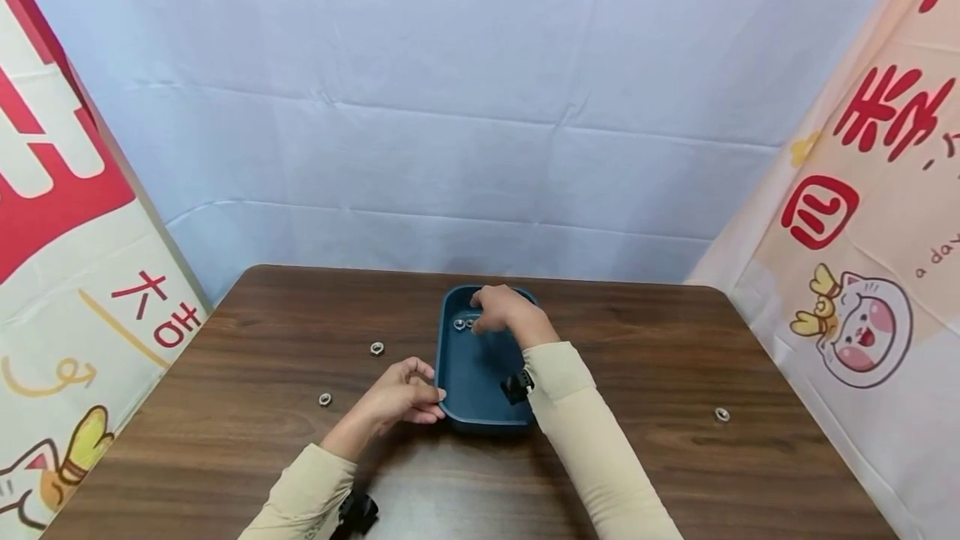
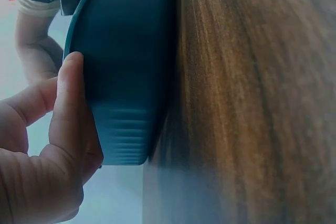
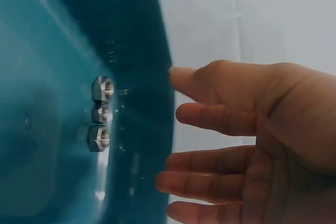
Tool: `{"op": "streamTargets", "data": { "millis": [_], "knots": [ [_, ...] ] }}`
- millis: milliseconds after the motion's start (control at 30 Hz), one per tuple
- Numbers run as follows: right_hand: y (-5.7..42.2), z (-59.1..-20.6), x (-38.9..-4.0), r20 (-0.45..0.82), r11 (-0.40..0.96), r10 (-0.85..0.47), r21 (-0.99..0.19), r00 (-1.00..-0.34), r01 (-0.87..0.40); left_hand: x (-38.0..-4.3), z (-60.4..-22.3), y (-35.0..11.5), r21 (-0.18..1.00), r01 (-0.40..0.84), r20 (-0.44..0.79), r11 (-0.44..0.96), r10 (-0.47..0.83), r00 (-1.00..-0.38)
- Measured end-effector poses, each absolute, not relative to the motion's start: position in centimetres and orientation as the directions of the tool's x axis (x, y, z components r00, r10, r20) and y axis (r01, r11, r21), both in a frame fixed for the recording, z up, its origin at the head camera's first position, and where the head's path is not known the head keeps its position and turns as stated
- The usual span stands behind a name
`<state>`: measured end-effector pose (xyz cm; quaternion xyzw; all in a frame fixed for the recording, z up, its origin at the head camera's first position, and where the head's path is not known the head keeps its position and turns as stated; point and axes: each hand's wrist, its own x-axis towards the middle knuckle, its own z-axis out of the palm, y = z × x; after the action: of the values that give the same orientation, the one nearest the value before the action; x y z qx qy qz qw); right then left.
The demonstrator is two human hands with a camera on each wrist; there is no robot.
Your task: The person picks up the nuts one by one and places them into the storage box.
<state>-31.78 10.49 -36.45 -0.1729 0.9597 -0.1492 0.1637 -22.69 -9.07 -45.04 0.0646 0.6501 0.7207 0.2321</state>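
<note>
the blue tray (image 1: 480,382) stands on the dark wood-grain surface (image 1: 660,340), its long side running away from the person. inside it, at the foot of the far wall, three metal nuts (image 3: 101,114) sit in a close row, the middle one looking smaller than its neighbours; the head view shows only two of them clearly.

the right grip (image 1: 508,311) hangs over that far end, thumb and fingers spread apart, with nothing held between them. the row is near its fingertips but apart from them: just to their left in the head view, lower down inside the tray.

the left grip (image 1: 405,394) pinches the rim at the near left corner, thumb on the edge and fingers against the outer wall. the row is well apart from it, toward the opposite end.

three more nuts lie on the surface. one nut (image 1: 377,348) is left of the tray, a little beyond the left grip; a second nut (image 1: 325,399) is farther left, near the left wrist; a third nut (image 1: 722,415) is off to the right, well apart from both grips. pale sleeves (image 1: 600,432) cover the forearms.
</note>
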Motion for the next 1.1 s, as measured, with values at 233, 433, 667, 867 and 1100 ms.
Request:
{"op": "streamTargets", "data": {
  "millis": [233, 433, 667, 867, 1100],
  "knots": [
    [12.5, -34.9, -29.5, -0.238, 0.885, -0.421, -0.320, -0.875, -0.339, -22.4, -44.6, -8.8, 0.968, -0.250, -0.213, -0.038, 0.409, -0.887],
    [14.1, -33.9, -28.1, -0.248, 0.900, -0.393, -0.303, -0.885, -0.315, -22.6, -44.8, -8.7, 0.969, -0.244, -0.207, -0.040, 0.408, -0.889],
    [15.9, -34.0, -27.0, -0.233, 0.907, -0.361, -0.315, -0.903, -0.281, -22.5, -44.8, -8.7, 0.970, -0.240, -0.204, -0.039, 0.404, -0.892],
    [17.6, -34.6, -26.4, -0.199, 0.914, -0.346, -0.294, -0.917, -0.281, -22.3, -44.7, -8.7, 0.973, -0.231, -0.200, -0.031, 0.399, -0.895],
    [19.5, -35.2, -25.9, -0.220, 0.918, -0.328, -0.304, -0.919, -0.255, -22.2, -44.7, -8.6, 0.972, -0.233, -0.208, -0.017, 0.391, -0.896]
  ]
}}
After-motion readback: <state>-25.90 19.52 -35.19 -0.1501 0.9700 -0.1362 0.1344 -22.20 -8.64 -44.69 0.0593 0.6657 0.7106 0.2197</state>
